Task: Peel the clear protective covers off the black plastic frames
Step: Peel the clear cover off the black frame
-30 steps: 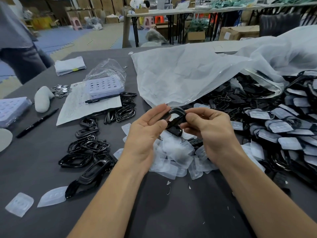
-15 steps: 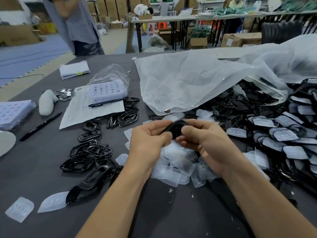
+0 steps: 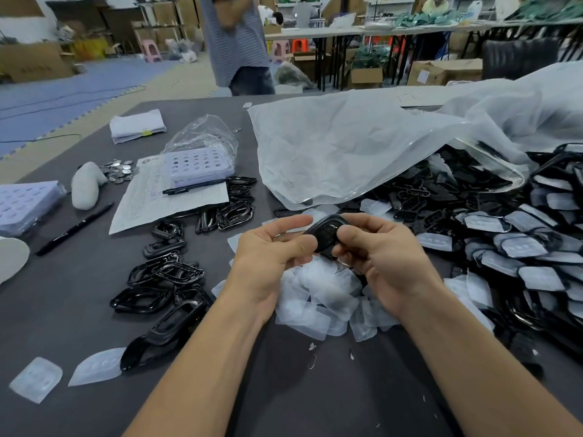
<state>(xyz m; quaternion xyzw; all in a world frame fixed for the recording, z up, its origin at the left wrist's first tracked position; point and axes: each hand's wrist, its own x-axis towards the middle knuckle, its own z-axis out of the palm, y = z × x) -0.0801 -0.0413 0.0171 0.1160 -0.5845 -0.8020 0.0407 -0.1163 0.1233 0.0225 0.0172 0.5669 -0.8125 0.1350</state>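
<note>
Both my hands hold one black plastic frame (image 3: 326, 232) above the middle of the dark table (image 3: 63, 310). My left hand (image 3: 271, 257) grips its left end with thumb and curled fingers. My right hand (image 3: 375, 247) pinches its right side, thumb on top. Whether a clear cover is still on this frame is hard to tell. Under my hands lies a heap of peeled clear covers (image 3: 321, 298). Bare black frames (image 3: 164, 279) are piled at the left. A big pile of covered frames (image 3: 520, 247) spreads at the right.
A white plastic bag (image 3: 347, 146) drapes over the right pile. At the left lie a paper sheet (image 3: 151, 200), two pens, a lilac tray (image 3: 198, 165), coins (image 3: 118, 170) and a cloth (image 3: 137, 126). A person (image 3: 236, 42) stands beyond the far table edge.
My hands have closed in on the frame and turned it, thumbs now on top. The view has tilted up a little, and the person at the back walked to the right.
</note>
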